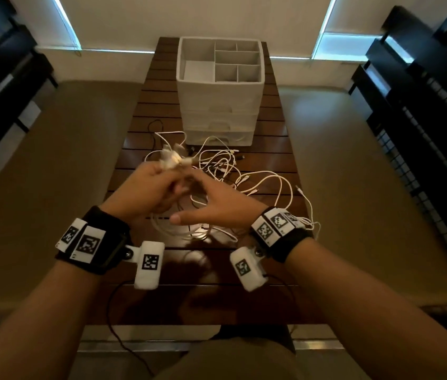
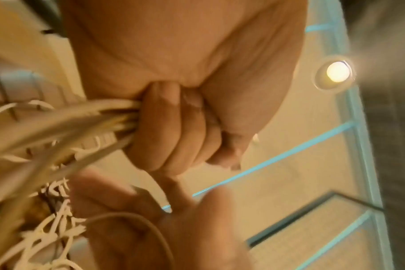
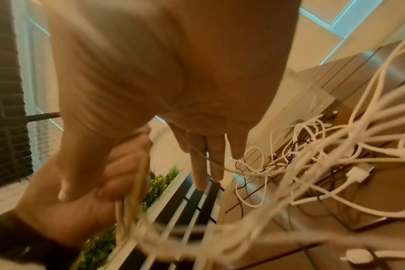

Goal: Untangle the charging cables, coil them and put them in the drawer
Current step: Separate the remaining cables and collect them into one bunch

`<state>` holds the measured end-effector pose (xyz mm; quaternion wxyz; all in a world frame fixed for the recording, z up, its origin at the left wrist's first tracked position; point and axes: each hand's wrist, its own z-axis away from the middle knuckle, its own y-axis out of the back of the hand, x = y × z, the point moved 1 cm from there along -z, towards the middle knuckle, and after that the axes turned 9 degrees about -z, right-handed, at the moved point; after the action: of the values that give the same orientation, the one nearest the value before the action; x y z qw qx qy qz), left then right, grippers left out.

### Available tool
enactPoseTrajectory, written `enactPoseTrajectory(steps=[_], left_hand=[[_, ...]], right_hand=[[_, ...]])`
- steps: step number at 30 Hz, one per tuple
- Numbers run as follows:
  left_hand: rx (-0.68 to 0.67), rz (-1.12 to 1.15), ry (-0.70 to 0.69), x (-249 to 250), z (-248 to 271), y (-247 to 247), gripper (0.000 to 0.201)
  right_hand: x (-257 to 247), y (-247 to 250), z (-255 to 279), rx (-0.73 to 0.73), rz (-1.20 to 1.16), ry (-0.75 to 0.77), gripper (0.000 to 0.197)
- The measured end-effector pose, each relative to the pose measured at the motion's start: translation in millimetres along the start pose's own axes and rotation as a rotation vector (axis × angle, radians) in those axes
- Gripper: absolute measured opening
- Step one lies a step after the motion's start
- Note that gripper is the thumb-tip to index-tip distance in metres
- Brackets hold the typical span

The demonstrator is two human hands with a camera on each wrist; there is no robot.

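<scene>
Several white charging cables (image 1: 233, 171) lie in a loose tangle on the dark slatted wooden table (image 1: 277, 157), just in front of the white plastic drawer unit (image 1: 219, 105), whose top tray is split into compartments. The left hand (image 1: 145, 187) has its fingers (image 2: 164, 127) curled tight round a bunch of these cables, lifted off the table. The right hand (image 1: 222, 204) is just beside it over the tangle, fingers (image 3: 201, 160) straight and spread, with thin strands running across them.

On the table (image 1: 277, 149), the cables (image 1: 244, 176) lie before the drawer unit (image 1: 219, 105), hands above them.
</scene>
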<state>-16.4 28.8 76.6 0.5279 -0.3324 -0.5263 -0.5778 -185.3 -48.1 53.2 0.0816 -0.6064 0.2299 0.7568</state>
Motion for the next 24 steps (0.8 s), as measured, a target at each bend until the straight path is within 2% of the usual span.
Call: enactPoseTrajectory(steps=[2,4,6,8,10,12,14,15,16,18,20,21,22,24], left_hand=[[0.048,0.309,-0.036,5.2,0.7,-0.1,0.052],[0.038,0.490,-0.098,13.4,0.1,3.0,0.055],[0.053,0.572,-0.122,20.0,0.7,16.5,0.059],[0.099,0.616,-0.112,22.0,3.2,35.6,0.063],[0.144,0.626,-0.106,19.6,8.1,51.9,0.064],[0.158,0.621,-0.092,12.8,11.3,58.5,0.064],[0.144,0.617,-0.071,6.0,12.3,52.7,0.064],[0.133,0.617,-0.066,3.4,11.8,47.0,0.064],[0.119,0.615,-0.068,2.1,11.0,40.5,0.064],[0.069,0.616,-0.096,2.2,9.2,27.6,0.064],[0.012,0.621,-0.139,7.3,7.2,20.0,0.065],[-0.010,0.626,-0.161,10.9,6.6,19.2,0.065],[-0.025,0.630,-0.181,15.0,6.7,20.4,0.065],[-0.029,0.635,-0.204,21.4,9.2,28.5,0.065]], right_hand=[[-2.7,-10.1,-4.4,-0.039,0.098,-0.009,0.073],[-2.3,-16.5,-8.9,-0.081,0.309,0.023,0.042],[7.5,-12.2,-8.5,-0.092,0.458,0.033,0.045],[23.2,3.2,0.2,-0.057,0.698,-0.038,0.047],[46.2,24.5,15.9,-0.027,0.979,-0.203,0.060],[61.9,41.9,33.2,-0.112,1.137,-0.464,0.073],[63.8,52.2,42.4,-0.240,1.141,-0.701,0.082],[59.5,54.3,43.4,-0.255,1.116,-0.732,0.087],[52.6,54.2,41.8,-0.238,1.099,-0.687,0.094],[25.0,43.6,32.5,-0.175,1.050,-0.450,0.105],[-1.6,22.7,18.7,-0.142,0.841,-0.168,0.103],[-13.1,11.3,13.4,-0.164,0.696,-0.083,0.099],[-17.3,0.8,8.6,-0.205,0.573,-0.060,0.092],[-13.0,-12.9,4.2,-0.306,0.519,-0.153,0.064]])
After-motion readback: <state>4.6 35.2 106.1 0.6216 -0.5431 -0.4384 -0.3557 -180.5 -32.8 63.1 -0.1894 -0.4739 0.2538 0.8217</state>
